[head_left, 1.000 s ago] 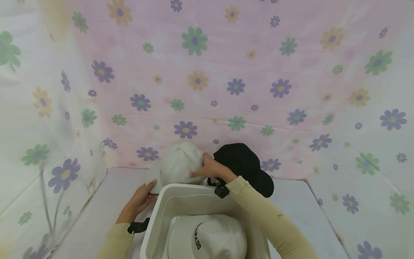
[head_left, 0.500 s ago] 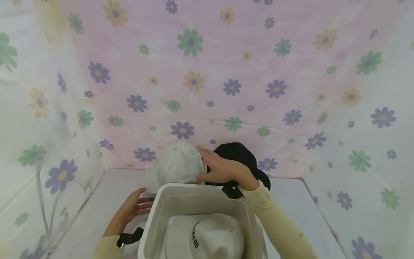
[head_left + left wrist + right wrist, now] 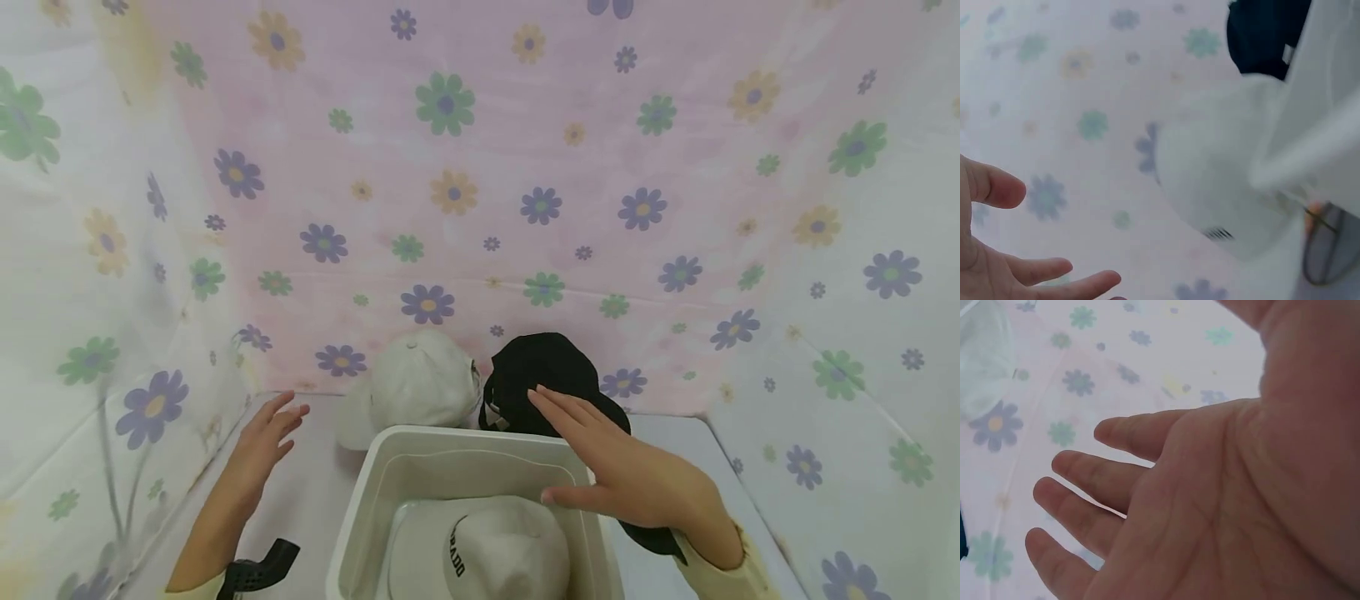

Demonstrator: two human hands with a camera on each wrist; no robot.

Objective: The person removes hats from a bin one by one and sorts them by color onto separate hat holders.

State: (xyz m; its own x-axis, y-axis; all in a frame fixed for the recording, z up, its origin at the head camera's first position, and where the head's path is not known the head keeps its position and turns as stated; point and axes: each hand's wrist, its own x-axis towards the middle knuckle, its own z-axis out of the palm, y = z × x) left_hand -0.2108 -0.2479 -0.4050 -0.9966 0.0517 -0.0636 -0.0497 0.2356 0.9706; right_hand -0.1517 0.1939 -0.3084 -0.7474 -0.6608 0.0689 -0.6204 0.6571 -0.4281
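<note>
Behind the bin, a white cap (image 3: 422, 379) sits with its brim to the left; it also appears, blurred, in the left wrist view (image 3: 1216, 169). Beside it on the right is a black cap (image 3: 542, 371), partly covered by my right hand. A cream cap (image 3: 510, 546) with dark lettering lies inside the white plastic bin (image 3: 480, 439). My left hand (image 3: 258, 446) is raised left of the bin, fingers spread, holding nothing. My right hand (image 3: 633, 471) hovers over the bin's right rim, its fingers extended and its palm bare in the right wrist view.
A pale tabletop (image 3: 315, 483) lies under the bin and the caps. Flower-printed cloth (image 3: 480, 167) hangs at the back and on both sides, close behind the caps. A dark strap with a camera mount (image 3: 258, 571) is on the left wrist.
Both hands have let go of the white cap and moved apart, the left hand leftward, the right hand rightward and nearer. The white cap stays behind the bin.
</note>
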